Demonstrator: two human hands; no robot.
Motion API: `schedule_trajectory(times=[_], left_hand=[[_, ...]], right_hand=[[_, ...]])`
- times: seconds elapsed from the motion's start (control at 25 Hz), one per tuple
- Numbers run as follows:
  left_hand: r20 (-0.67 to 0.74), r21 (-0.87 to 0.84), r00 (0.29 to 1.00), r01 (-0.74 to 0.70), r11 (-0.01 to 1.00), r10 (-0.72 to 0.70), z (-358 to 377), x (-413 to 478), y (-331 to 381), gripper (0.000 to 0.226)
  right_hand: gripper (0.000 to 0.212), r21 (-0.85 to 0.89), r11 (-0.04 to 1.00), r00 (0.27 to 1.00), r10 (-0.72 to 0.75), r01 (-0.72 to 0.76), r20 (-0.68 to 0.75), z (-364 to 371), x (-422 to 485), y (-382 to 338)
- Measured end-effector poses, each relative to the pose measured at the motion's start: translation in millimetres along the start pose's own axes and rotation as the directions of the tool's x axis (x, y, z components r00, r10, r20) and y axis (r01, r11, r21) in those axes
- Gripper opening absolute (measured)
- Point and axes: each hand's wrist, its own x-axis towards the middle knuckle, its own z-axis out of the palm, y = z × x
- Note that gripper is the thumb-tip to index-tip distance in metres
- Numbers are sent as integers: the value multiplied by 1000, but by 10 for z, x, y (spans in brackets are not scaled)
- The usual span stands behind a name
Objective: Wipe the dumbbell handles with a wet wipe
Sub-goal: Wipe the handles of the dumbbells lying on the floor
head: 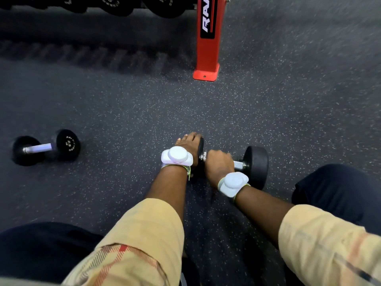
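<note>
Seemingly midway, the right hand curls round the handle of the near dumbbell, the left hand grips its head, and the second dumbbell waits.

Floor: dark grey rubber flooring, flecked all over with pale specks, filling the scene from near to far.

Rack post: one red metal upright, far centre. It carries a black label with white lettering, cut off by the top edge. Its flanged foot sits flat on the floor and has one bolt hole.

Stored black weights: a blurred row with white markings, far left of the post.

Shadow: a broad dark band on the floor under that row.
</note>
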Motion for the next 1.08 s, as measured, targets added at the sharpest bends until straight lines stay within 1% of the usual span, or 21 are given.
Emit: schedule_trajectory(times=[0.04, 0.08, 0.2, 0.24, 0.36, 0.48, 0.52, 0.6, 0.64, 0.76, 0.88, 0.92, 1.04, 1.08], left_hand=[[-5, -2, 1000, 1, 1000, -1, -4, -8, 9, 86], [-2, 1, 1000, 3, 1000, -3, -15, -15, 13, 88], [17, 15, 1000, 0, 1000, 0, -30, -7, 8, 92], [20, 16, 1000, 0, 1000, 0, -31, -10, 8, 92], [12, 17, 1000, 3, 1000, -3, -40, -10, 9, 92], [9, 14, 1000, -1, 1000, 1, -43, -22, 21, 92], [9, 17, 1000, 1, 1000, -1, -44, -29, 29, 92], [9, 26, 1000, 8, 1000, -8, -51, -47, 33, 94], [10, 29, 1000, 9, 1000, -9, -54, -53, 38, 95], [27, 39, 1000, 3, 999, -4, -60, -65, 32, 101], [41, 22, 999, 13, 1000, -14, -68, -75, 28, 104], [45, 15, 999, 8, 1000, -9, -72, -71, 31, 103], [18, 24, 1000, -5, 1000, 5, -65, -75, 27, 97], [11, 26, 1000, -7, 1000, 7, -62, -80, 26, 96]], right_hand=[[23, 19, 999, 999, 35, -35, 2, -4, 25, 22], [24, 9, 1000, 1000, 24, -24, -7, 12, 30, 27], [25, -61, 985, 986, -163, 161, -27, 97, -37, 85], [23, -64, 983, 985, -172, 171, -8, 93, -24, 147], [21, -76, 992, 994, -103, 105, 38, 26, 52, 274], [24, -85, 978, 982, -186, 189, 44, 35, 29, 261], [24, -51, 981, 981, -185, 188, 62, 35, 37, 279], [24, -1, 992, 986, -129, 130, 107, -4, 90, 334], [24, -6, 992, 986, -126, 128, 108, -15, 112, 358], [26, -45, 977, 971, -200, 208, 133, -51, 100, 402], [27, -85, 975, 962, -184, 204, 201, -95, 153, 540], [28, -80, 975, 963, -187, 206, 192, -99, 155, 577], [35, -22, 962, 953, -265, 271, 147, -69, 115, 582], [34, -36, 962, 953, -264, 272, 151, -61, 102, 578]])
